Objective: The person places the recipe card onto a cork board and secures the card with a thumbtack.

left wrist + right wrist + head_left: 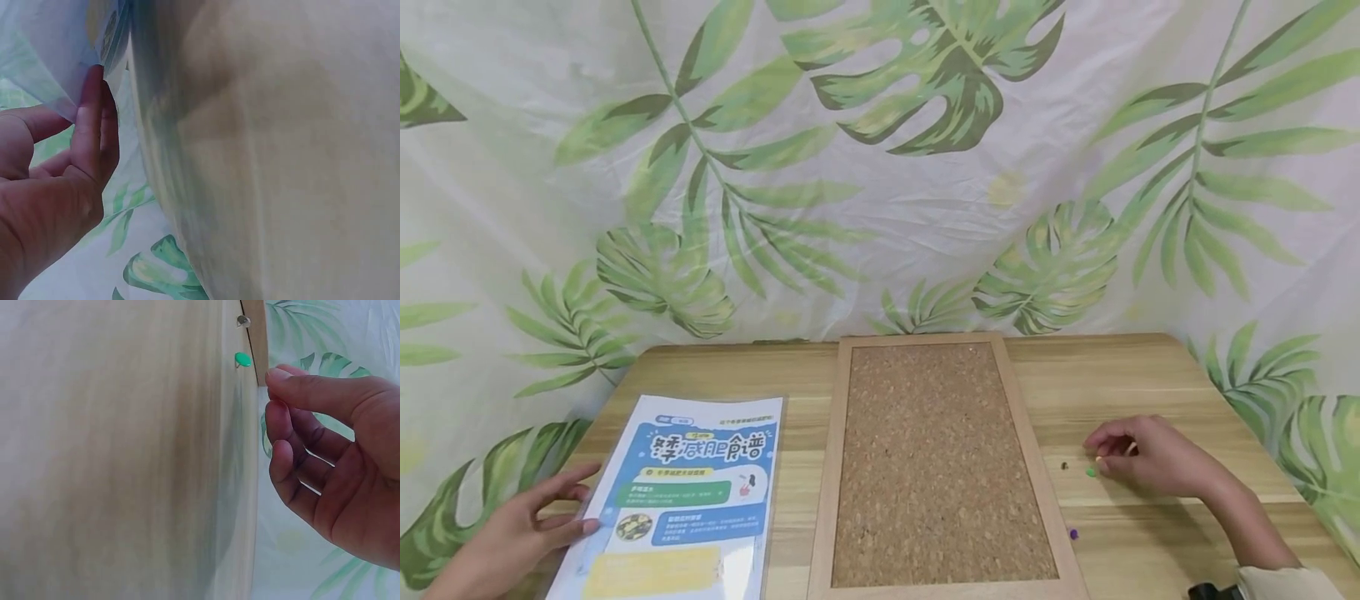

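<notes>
A printed laminated sheet is lying at nine o'clock from the cork board, apart from its wooden frame. The left hand is pinching the sheet's nine o'clock edge, its thumb showing on the printed face and its other fingers half extended. At three o'clock from the board, the right hand is hovering with thumb and forefinger tips together and the other fingers loosely bent. A yellow speck is showing at those tips; I cannot tell whether it is a pin being held.

Just beside the tips, a green pin is sitting with its needle showing beneath its flat head; a metal pin is sitting at nine o'clock from it. A purple pin is resting at four o'clock, close by the frame. A wood-grain table is supporting everything, with a leaf-printed cloth hanging at twelve o'clock.

Such pins are probably inviting trouble: a careless brush could be tipping one, pricking a fingertip or sending it rolling, while a one-edge hold could be letting the slick sheet bend or slip
</notes>
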Demonstrator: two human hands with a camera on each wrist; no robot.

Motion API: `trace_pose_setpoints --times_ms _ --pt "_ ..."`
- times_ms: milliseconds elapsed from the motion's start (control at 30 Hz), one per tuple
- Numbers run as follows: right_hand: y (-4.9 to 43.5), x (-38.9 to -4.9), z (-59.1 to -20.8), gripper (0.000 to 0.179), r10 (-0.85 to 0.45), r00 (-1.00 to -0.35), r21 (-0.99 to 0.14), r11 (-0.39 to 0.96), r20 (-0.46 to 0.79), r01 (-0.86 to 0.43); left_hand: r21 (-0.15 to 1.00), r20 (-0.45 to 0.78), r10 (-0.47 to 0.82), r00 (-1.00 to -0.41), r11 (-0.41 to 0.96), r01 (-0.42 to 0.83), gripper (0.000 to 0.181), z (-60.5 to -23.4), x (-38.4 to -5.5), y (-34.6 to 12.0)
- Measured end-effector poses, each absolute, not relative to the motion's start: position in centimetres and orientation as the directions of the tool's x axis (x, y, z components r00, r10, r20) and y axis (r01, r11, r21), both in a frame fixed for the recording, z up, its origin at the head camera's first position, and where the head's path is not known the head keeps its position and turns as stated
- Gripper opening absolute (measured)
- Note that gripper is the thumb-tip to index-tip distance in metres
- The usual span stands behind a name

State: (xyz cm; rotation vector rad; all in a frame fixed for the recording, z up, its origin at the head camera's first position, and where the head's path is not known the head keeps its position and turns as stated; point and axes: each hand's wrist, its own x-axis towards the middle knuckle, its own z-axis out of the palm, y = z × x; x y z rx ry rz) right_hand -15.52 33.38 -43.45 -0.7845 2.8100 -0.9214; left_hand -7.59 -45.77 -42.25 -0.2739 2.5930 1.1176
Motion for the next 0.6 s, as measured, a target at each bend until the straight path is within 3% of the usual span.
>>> trace_pose_setpoints --times_ms 367,600 --pt "32.5 -16.1 -42.2 0.014 -0.465 -0.878 -0.574 0.692 0.11 -0.438 0.717 -0.416 -0.067 -0.907 0.589 -0.372 0.088 -41.3 -8.1 -46.0" --pt "31.6 -16.4 -41.2 0.012 -0.45 -0.884 -0.584 0.686 0.128 -0.434 0.773 -0.465 -0.061 -0.883 0.459 -0.438 0.09 -41.8 -8.1 -46.3"
